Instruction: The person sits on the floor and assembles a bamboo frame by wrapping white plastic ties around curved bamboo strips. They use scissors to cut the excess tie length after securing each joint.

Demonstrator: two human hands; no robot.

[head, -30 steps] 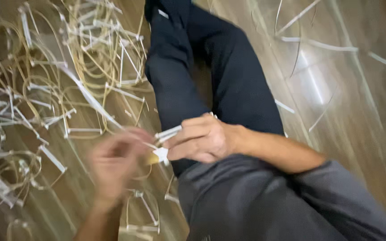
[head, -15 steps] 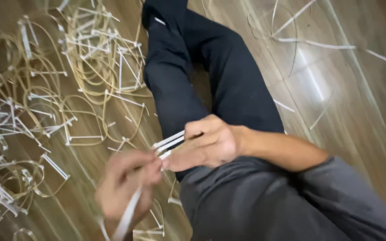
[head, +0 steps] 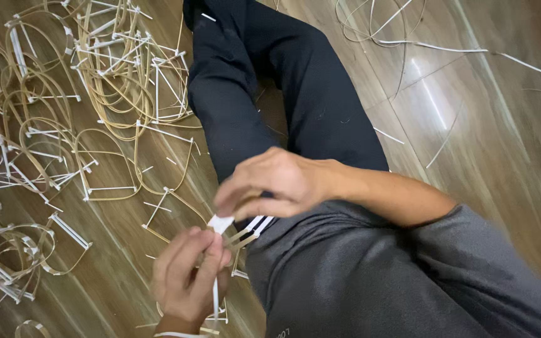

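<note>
We pinch the white strip (head: pixel 220 223) between our right hand (head: pixel 277 184) and left hand (head: pixel 186 278) above our lap, and judge a loose pinch could drop it among the loops (head: pixel 104 169) on the floor (head: pixel 471 125).

I see warm, even indoor light, fairly bright. A pale streak of glare lies on the glossy wooden floor (head: pixel 430 103) at upper right. My left hand (head: pixel 189 278) and right hand (head: pixel 270 184) are smeared by motion blur, while the dark trouser leg (head: pixel 295 106) swallows detail and shadows stay soft
</note>
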